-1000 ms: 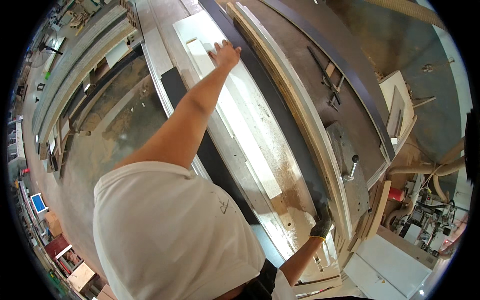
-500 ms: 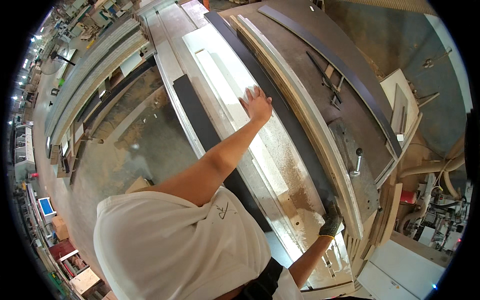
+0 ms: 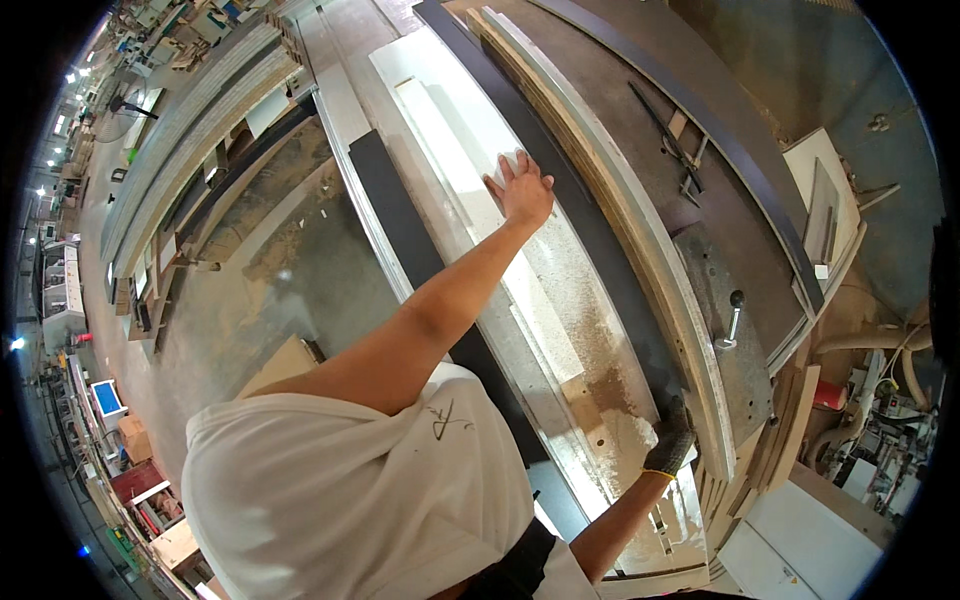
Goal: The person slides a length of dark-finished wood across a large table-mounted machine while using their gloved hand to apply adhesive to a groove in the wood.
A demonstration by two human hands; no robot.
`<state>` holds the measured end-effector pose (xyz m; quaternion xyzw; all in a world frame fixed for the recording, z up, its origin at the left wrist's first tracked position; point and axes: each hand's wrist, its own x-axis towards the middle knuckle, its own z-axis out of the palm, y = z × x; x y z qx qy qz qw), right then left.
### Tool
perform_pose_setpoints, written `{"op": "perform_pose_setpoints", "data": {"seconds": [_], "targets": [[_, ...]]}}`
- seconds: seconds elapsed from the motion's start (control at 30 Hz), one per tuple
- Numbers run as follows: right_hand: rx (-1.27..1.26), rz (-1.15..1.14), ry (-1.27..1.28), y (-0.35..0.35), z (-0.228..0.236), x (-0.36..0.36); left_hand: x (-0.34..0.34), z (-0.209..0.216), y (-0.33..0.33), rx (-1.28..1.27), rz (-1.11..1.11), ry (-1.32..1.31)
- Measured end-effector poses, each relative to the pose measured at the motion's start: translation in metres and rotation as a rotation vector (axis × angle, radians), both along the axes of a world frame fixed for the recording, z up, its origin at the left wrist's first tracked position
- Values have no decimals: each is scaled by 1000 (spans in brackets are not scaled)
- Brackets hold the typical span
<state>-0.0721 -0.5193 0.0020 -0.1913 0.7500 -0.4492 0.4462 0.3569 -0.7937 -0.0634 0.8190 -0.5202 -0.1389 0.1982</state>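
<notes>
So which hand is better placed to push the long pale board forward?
Probably the right. The gloved right hand rests at the near end of the board, behind it. The left hand lies flat on top, arm stretched far out, better for steadying.

left hand (image 3: pixel 522 188) flat on white board (image 3: pixel 470 170), gloved right hand (image 3: pixel 668 448)

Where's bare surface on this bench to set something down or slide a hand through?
Free: the pale, dusty long panel between the bare left hand and the dark-gloved right hand, and beyond the left hand. The brown machine table is open before the thin dark tool. Crowded: near the black-knobbed lever and the stacked board offcuts at the right end.
</notes>
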Motion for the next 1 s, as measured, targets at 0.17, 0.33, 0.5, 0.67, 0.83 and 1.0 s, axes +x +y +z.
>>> {"op": "perform_pose_setpoints", "data": {"seconds": [0.17,0.33,0.5,0.67,0.83,1.0], "targets": [[-50,9,-26,-4,1,7,6,-10,-10,-7,10,-12],[-79,88,-54,-14,2,13,21,-9,-19,1,17,-9],[-76,106,-49,-26,-4,21,36,0,-31,67,-3,-23],[-66,135,-41,-30,-9,29,49,8,-42,98,23,48],[-73,175,-29,-40,-11,40,67,4,-55,79,28,22],[-71,216,-10,-50,-12,52,82,0,-67,67,15,-8]]}}
